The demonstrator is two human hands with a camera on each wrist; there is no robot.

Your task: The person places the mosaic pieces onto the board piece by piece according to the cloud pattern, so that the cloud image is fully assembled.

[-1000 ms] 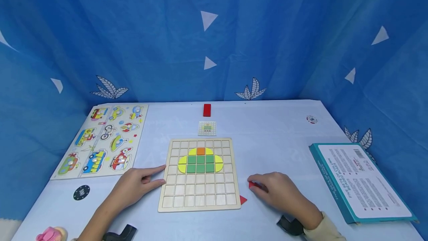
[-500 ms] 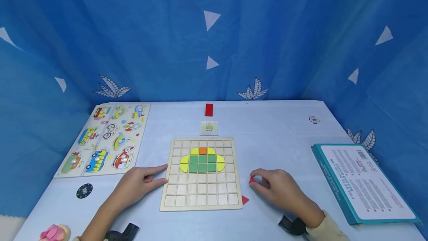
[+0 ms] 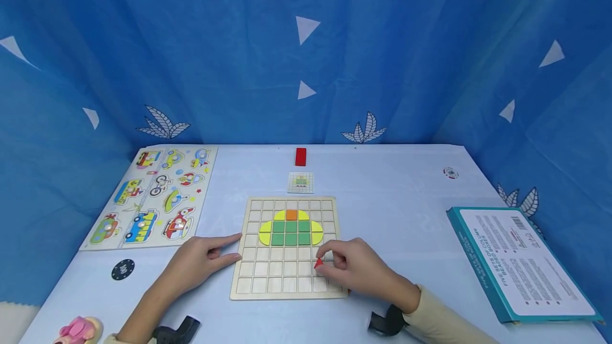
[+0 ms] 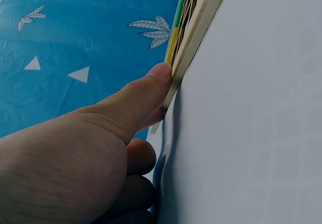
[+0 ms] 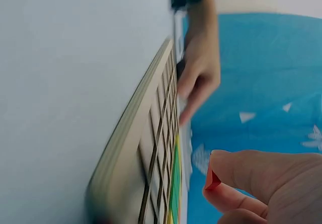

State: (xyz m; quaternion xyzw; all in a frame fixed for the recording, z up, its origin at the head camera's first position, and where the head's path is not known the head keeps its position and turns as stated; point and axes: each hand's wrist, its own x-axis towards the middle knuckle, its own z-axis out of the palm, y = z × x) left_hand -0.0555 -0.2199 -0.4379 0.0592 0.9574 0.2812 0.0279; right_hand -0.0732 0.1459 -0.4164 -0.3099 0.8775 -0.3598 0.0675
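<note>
A wooden grid board (image 3: 260, 284) lies on the table, with green square tiles (image 3: 290, 239), yellow rounded tiles (image 3: 265, 233) and one orange square tile (image 3: 291, 215) set in its upper half. Thumb and forefinger of my left hand (image 3: 195, 263) extend to touch the board's left edge; the left wrist view shows the thumb (image 4: 160, 72) against that edge. My right hand (image 3: 356, 265) pinches a small red triangular tile (image 5: 212, 180) between thumb and forefinger, over the board's lower right cells. Another red piece (image 3: 349, 291) barely shows past the board's right edge, mostly hidden by that hand.
Behind the board lie a small pattern card (image 3: 300, 182) and a red block (image 3: 300, 156). A vehicle puzzle board (image 3: 160, 195) is at left, near a black chip (image 3: 122, 269) and a pink figure (image 3: 78, 330). A teal box (image 3: 526, 261) and pale chip (image 3: 450, 173) lie right.
My right hand has moved left from the table beside the board to above its lower right cells, carrying the red triangular tile. The left hand stays at the board's edge.
</note>
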